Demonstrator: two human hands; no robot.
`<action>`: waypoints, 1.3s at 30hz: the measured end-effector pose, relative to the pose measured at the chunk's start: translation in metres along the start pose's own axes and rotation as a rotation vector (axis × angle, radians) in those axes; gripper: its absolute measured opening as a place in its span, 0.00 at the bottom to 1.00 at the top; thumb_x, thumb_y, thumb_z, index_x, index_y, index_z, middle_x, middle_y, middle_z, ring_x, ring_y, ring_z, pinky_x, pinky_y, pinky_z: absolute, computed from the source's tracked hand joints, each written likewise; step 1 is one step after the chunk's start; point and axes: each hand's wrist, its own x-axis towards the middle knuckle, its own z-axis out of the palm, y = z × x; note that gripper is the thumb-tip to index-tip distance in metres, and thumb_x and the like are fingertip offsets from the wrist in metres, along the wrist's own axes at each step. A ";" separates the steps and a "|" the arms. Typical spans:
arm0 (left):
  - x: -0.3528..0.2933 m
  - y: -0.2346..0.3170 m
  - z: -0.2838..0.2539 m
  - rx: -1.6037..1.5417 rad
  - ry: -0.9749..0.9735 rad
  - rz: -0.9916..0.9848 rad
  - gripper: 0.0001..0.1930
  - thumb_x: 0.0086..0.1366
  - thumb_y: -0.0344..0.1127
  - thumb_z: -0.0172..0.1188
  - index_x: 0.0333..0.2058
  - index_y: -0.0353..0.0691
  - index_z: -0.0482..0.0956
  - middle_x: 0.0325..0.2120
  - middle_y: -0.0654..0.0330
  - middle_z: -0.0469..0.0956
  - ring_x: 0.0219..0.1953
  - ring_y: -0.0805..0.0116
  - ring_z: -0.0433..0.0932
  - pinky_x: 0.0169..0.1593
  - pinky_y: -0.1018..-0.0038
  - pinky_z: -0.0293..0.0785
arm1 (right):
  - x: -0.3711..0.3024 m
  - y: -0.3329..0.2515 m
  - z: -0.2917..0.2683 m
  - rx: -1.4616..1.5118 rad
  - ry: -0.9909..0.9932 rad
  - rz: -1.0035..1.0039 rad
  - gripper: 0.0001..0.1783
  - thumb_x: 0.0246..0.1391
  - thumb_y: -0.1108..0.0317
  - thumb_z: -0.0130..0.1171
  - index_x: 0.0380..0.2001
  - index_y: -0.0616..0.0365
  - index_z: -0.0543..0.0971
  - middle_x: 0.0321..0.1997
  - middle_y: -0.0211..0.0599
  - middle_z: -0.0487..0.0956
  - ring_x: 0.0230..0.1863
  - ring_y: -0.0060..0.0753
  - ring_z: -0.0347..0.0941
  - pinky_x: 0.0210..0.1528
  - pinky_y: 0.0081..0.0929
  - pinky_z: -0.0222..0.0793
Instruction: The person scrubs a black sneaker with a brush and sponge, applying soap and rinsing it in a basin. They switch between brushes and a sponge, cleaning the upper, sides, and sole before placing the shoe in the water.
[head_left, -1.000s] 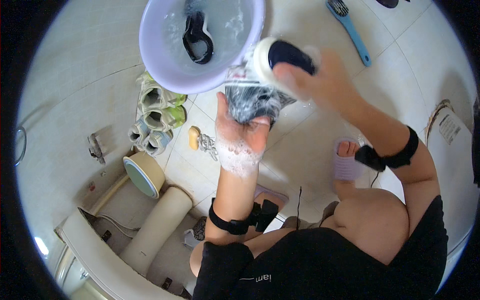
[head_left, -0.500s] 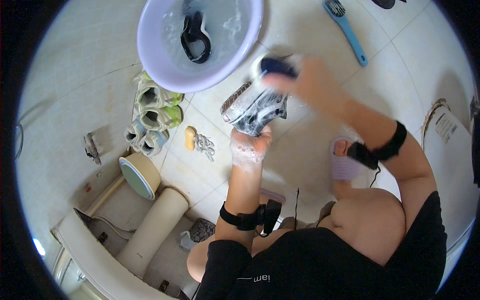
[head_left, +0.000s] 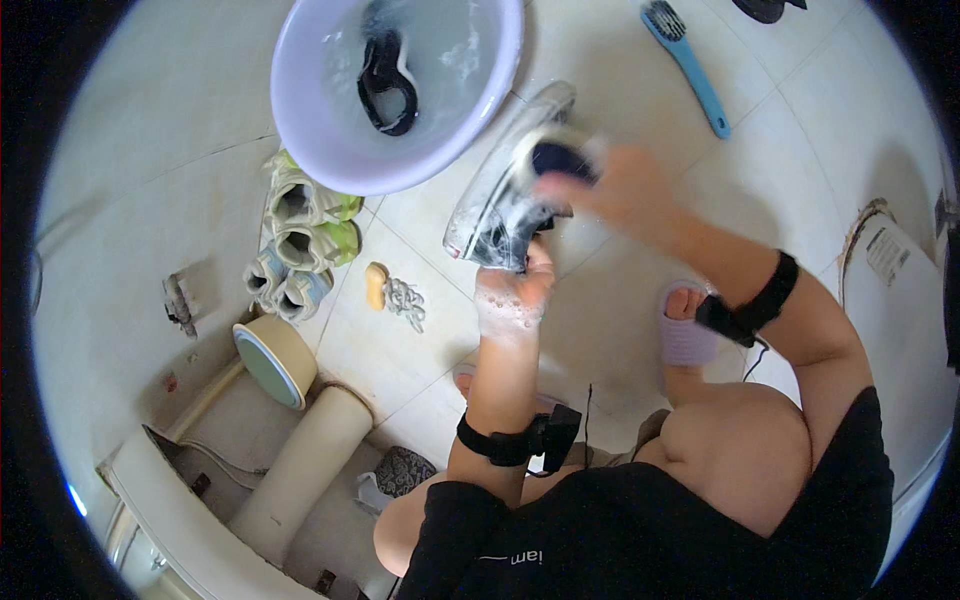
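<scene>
Suds cover my left hand, which is closed on the heel end of a black, grey and white sneaker. The sneaker is tilted above the tiles, and white foam lies on its upper. In my right hand, blurred by motion, is a scrub brush with a dark blue back and pale bristles. The brush presses against the sneaker's side. Just beyond, a lilac basin holds cloudy water and a black shoe, partly under the surface.
Yellow soap and a bundle of grey-white shoelaces lie on the floor. Several pale sneakers line the left wall, beside a cream basin. A blue long-handled brush rests at the far right. A white pipe stands near left.
My left hand has turned the sneaker, so its side now faces up more and its toe points away. The scrub brush has moved slightly nearer along the shoe.
</scene>
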 end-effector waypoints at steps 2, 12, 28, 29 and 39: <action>0.004 0.000 -0.006 -0.188 0.008 -0.104 0.08 0.61 0.30 0.50 0.35 0.32 0.74 0.32 0.53 0.77 0.30 0.65 0.77 0.29 0.79 0.80 | -0.003 -0.001 0.015 -0.008 -0.002 -0.250 0.42 0.41 0.27 0.52 0.19 0.66 0.79 0.15 0.49 0.75 0.20 0.46 0.76 0.24 0.40 0.69; 0.012 0.036 -0.038 -0.205 0.181 -0.032 0.10 0.63 0.33 0.48 0.35 0.35 0.76 0.29 0.54 0.78 0.30 0.65 0.77 0.27 0.75 0.78 | 0.039 0.052 -0.006 -0.168 0.217 0.156 0.39 0.42 0.30 0.53 0.19 0.65 0.78 0.15 0.53 0.74 0.23 0.54 0.75 0.26 0.43 0.68; 0.033 0.050 0.003 0.913 0.212 0.841 0.16 0.56 0.31 0.60 0.43 0.36 0.70 0.36 0.63 0.74 0.42 0.70 0.71 0.51 0.72 0.63 | 0.044 0.044 0.003 0.054 0.145 0.124 0.35 0.39 0.35 0.60 0.22 0.64 0.78 0.17 0.49 0.76 0.23 0.47 0.76 0.28 0.40 0.69; 0.037 0.047 0.003 1.030 0.174 0.882 0.19 0.54 0.31 0.62 0.45 0.36 0.69 0.39 0.65 0.74 0.44 0.72 0.69 0.52 0.72 0.61 | 0.044 0.044 0.003 0.034 0.179 0.113 0.35 0.39 0.35 0.60 0.21 0.64 0.78 0.17 0.49 0.76 0.23 0.47 0.76 0.28 0.39 0.69; 0.045 0.052 0.012 1.098 0.089 0.825 0.24 0.59 0.42 0.58 0.46 0.26 0.69 0.42 0.55 0.73 0.42 0.67 0.70 0.50 0.75 0.62 | 0.033 0.049 -0.001 0.060 0.094 0.202 0.34 0.42 0.37 0.60 0.19 0.66 0.77 0.15 0.46 0.74 0.21 0.41 0.75 0.26 0.37 0.68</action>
